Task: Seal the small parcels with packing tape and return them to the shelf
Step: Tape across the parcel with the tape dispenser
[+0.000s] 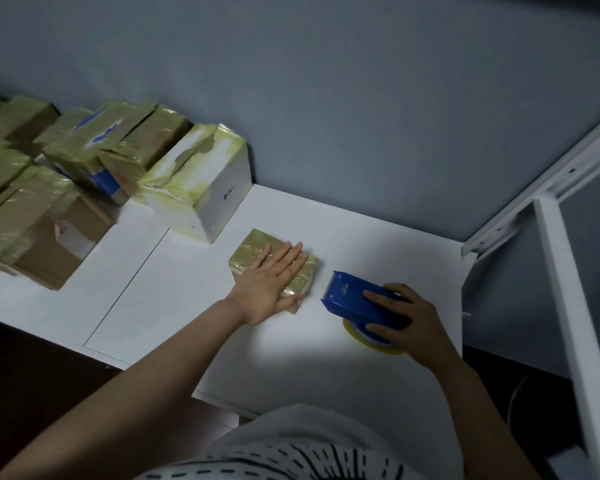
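A small flat parcel (253,251) wrapped in yellowish tape lies on the white shelf board (187,306). My left hand (269,285) lies flat on top of it, fingers spread, pressing down. Just right of the parcel, my right hand (409,320) grips a blue tape dispenser (354,299). Its toothed blade points toward the parcel with a small gap between them. The yellow tape roll (368,337) shows under the dispenser.
A white taped box (205,188) stands behind the parcel. Several taped brown and blue parcels (49,188) fill the left side. A grey wall is behind. White metal shelf uprights (568,306) stand at the right edge.
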